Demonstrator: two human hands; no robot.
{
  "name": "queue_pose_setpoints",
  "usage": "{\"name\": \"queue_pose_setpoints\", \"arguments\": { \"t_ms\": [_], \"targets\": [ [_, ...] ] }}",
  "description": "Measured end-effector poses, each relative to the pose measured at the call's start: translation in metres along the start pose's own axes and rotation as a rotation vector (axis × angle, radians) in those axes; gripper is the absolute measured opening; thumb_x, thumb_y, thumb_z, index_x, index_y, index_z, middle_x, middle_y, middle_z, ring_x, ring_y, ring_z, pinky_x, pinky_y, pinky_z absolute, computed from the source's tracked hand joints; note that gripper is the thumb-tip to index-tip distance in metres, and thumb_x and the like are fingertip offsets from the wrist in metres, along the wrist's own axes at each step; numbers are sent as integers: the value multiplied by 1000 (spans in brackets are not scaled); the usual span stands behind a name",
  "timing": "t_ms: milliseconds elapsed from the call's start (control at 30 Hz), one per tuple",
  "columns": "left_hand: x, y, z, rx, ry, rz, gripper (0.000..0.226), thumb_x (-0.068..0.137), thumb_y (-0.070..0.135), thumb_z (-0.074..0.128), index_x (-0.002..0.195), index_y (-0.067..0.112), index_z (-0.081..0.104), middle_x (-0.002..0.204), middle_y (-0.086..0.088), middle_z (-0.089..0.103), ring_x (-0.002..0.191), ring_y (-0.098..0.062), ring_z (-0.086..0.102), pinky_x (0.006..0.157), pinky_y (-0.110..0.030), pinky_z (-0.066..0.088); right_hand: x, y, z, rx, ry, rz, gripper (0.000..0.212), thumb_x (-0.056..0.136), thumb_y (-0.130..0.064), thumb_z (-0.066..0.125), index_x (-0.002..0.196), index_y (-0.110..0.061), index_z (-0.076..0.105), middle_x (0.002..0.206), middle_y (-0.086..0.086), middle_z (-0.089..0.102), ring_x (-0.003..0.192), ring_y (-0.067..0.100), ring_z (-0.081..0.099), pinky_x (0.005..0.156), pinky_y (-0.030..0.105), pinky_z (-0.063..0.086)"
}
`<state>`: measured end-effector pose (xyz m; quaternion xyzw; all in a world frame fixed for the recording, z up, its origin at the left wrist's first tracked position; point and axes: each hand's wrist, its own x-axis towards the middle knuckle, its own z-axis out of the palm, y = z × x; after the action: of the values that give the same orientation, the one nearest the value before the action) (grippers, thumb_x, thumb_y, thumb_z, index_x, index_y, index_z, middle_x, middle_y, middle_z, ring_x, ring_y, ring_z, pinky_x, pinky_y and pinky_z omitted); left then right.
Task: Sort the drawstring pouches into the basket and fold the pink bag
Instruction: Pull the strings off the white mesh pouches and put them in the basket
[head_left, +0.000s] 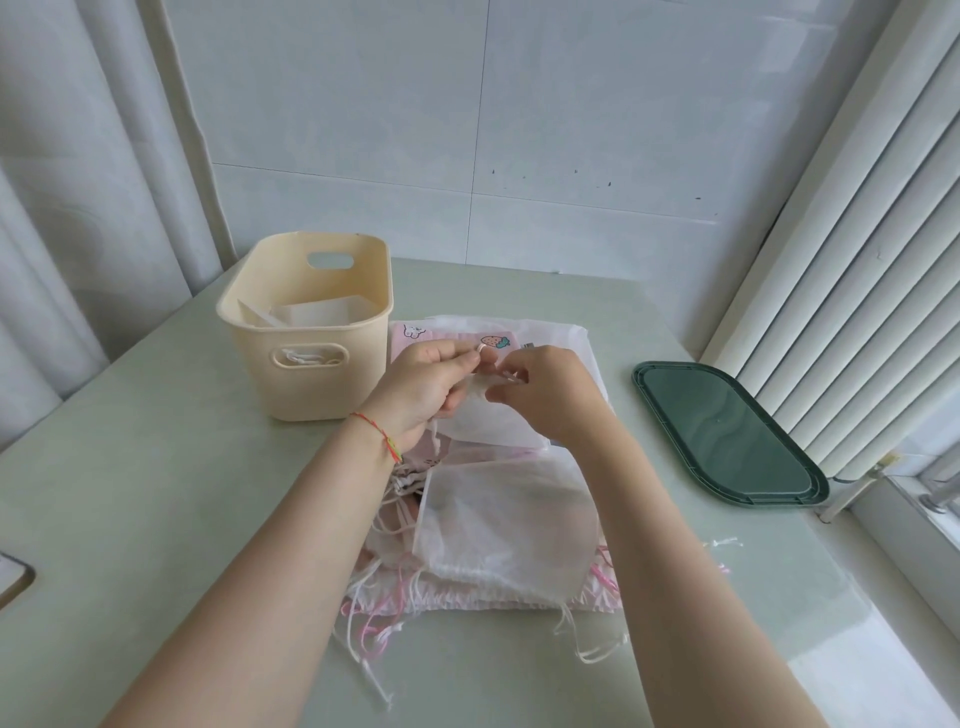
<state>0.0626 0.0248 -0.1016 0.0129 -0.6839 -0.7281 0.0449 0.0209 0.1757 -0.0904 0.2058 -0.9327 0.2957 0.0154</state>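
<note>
A heap of white sheer drawstring pouches (498, 530) lies on the table before me, their cords trailing toward the near edge. Beneath them lies the pink bag (441, 335) with a strawberry print showing at the far end. My left hand (421, 384) and my right hand (545, 389) hold one small white pouch (488, 415) up over the heap, each pinching its top edge. The cream plastic basket (311, 332) stands to the left, with white pouches inside.
A dark green tray lid (727, 431) lies at the right, near the window blinds. The tiled wall stands behind the table, and curtains hang on the left. A small wooden-edged object (13, 577) pokes in at the left edge.
</note>
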Motion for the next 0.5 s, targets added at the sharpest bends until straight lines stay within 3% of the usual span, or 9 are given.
{"name": "queue_pose_setpoints", "arguments": {
  "t_ms": [67,200,233,367,500],
  "targets": [
    [0,-2,2,25,48,17,19,99,13,54,91,15,71,78,-2,59,39,-6,28,38,-14,20,-1,1,-1,-2,-37,-13,17,82,-35,74,84,-22,63,71,-5,47,66,12,44,57,26,34],
    [0,-6,5,83,172,51,13,94,20,63,93,13,74,65,1,50,36,-2,33,38,-11,25,-6,1,-12,117,-173,-20,41,89,-45,64,67,-13,50,59,-7,32,48,7,30,49,20,25],
    [1,-7,5,99,190,56,14,94,21,64,94,12,75,60,5,49,36,-1,36,39,-10,27,-6,1,-15,130,-182,-23,40,91,-41,62,65,-15,47,57,-8,31,47,7,29,48,19,24],
    [3,-10,4,223,219,87,15,92,26,66,88,16,77,48,15,49,43,3,43,50,-9,35,-3,6,-14,58,-79,-64,8,90,-20,66,84,-17,71,70,-11,55,67,6,49,56,10,36],
    [6,-9,1,367,264,114,22,89,28,70,80,8,76,54,7,54,47,1,43,54,-10,37,-2,7,-10,65,-18,-73,9,88,-22,68,83,-17,72,78,-3,64,69,8,51,58,7,38]
  ]
}}
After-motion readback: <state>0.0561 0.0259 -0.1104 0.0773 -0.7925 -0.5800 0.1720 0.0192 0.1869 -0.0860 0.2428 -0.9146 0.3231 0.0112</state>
